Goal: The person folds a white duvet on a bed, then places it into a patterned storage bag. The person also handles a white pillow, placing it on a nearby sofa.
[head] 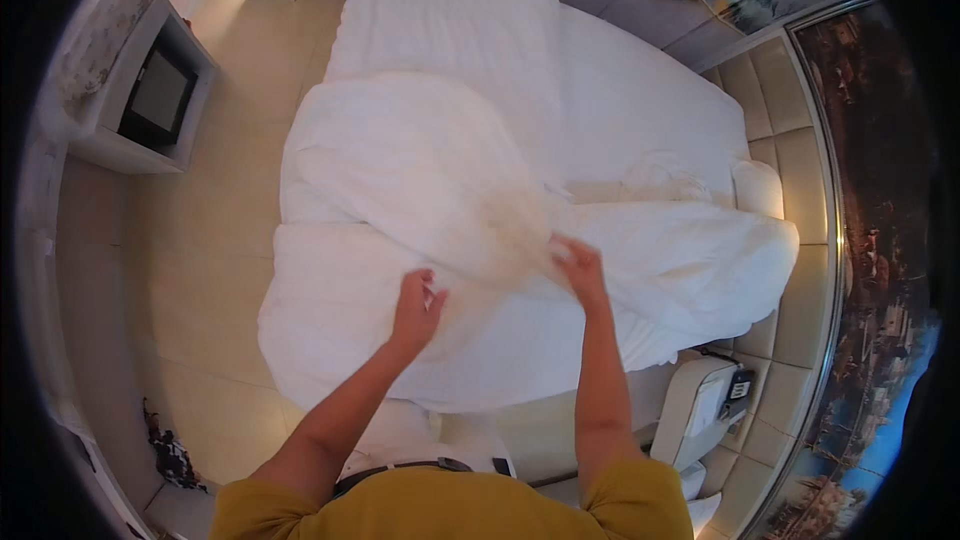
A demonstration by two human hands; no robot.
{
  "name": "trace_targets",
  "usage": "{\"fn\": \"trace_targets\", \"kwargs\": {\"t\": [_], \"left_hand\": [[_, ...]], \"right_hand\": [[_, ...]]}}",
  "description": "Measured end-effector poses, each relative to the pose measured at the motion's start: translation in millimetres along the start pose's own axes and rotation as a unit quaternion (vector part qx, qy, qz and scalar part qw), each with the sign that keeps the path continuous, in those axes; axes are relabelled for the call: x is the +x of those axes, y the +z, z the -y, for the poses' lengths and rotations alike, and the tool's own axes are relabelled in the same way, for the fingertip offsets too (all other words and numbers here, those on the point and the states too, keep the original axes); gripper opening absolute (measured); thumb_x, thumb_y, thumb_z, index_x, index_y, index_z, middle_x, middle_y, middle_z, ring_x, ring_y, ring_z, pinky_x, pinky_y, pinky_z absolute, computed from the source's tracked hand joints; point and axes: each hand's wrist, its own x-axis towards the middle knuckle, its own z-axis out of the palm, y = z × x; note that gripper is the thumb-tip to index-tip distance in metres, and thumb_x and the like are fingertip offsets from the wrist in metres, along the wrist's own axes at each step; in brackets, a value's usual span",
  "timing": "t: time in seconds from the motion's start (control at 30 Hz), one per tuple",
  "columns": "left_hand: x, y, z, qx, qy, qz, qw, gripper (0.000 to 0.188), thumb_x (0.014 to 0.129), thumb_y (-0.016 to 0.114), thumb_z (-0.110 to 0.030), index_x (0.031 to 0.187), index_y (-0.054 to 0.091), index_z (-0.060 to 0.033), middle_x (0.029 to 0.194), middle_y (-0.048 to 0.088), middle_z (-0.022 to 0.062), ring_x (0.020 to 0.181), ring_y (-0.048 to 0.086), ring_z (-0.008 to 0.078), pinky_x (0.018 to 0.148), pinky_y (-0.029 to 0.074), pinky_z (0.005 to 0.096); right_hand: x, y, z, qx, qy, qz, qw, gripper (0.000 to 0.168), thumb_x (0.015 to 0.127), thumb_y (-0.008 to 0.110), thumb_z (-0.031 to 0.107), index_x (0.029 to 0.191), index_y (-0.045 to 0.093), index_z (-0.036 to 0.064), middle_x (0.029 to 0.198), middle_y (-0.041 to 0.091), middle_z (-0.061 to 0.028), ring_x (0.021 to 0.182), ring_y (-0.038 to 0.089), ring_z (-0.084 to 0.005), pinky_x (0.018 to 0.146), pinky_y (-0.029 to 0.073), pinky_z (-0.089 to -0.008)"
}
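A large white duvet [420, 157] lies loose and rumpled over the bed before me. Its folds are blurred near my hands. My left hand [418, 307] hovers over the near part of the white bedding, fingers curled and thumb apart, with nothing visible in it. At the edge of a duvet fold is my right hand [581, 264], fingers bent and blurred; whether they grip the cloth cannot be made out. To the right, part of the duvet is bunched towards the padded headboard [802, 172]. A white pillow [757, 187] shows partly behind that bunched part.
A bedside table [694, 409] with a telephone [737, 394] stands at lower right. At upper left a wall unit [154, 101] holds a dark box-shaped appliance. Tiled floor [217, 255] runs along the bed's left side. A framed mural [874, 240] hangs above the headboard.
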Motion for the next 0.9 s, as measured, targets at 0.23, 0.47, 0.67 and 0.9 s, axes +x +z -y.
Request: {"fn": "trace_targets", "kwargs": {"t": [0.23,0.47,0.67,0.9], "left_hand": [[100.8,-8.5,-30.1,-0.020,-0.120,-0.231,0.965,0.081,0.074,0.073,-0.029,0.134,0.025,-0.0008,0.121,0.042,0.0169,0.103,0.046,0.0263,0.084,0.043,0.0362],[89.6,-5.8,-41.5,0.411,-0.231,0.077,0.879,0.100,0.064,0.076,-0.041,0.138,0.022,-0.0020,0.121,0.046,0.0216,0.115,0.043,0.0364,0.092,0.041,0.0440],[126.7,-74.0,85.6,0.074,-0.052,-0.161,0.983,0.040,0.072,0.054,-0.008,0.110,0.050,0.0033,0.084,0.062,0.0135,0.081,0.061,0.0272,0.074,0.049,0.0351],[-16.4,-220.8,1.8,-0.505,-0.100,-0.258,0.818,0.041,0.062,0.043,0.006,0.102,0.051,0.0040,0.085,0.056,0.0095,0.078,0.056,0.0221,0.069,0.048,0.0312]], "right_hand": [[-220.0,61.9,-19.1,-0.308,-0.050,0.299,0.902,0.039,0.059,0.053,-0.004,0.082,0.072,0.021,0.082,0.068,-0.0009,0.081,0.061,-0.0222,0.074,0.046,-0.0350],[-231.0,56.2,-13.6,-0.290,0.032,0.292,0.911,0.026,0.062,0.054,-0.002,0.074,0.065,0.019,0.078,0.066,0.0008,0.082,0.061,-0.0201,0.076,0.038,-0.0351],[-252.4,50.8,-5.5,-0.332,-0.057,0.152,0.929,0.016,0.061,0.049,-0.004,0.070,0.051,0.009,0.067,0.056,-0.0095,0.071,0.056,-0.0325,0.063,0.037,-0.0421],[-301.4,35.7,16.3,-0.410,-0.112,0.053,0.903,0.014,0.063,0.054,-0.001,0.070,0.047,0.009,0.063,0.054,-0.0076,0.069,0.054,-0.0293,0.066,0.036,-0.0411]]}}
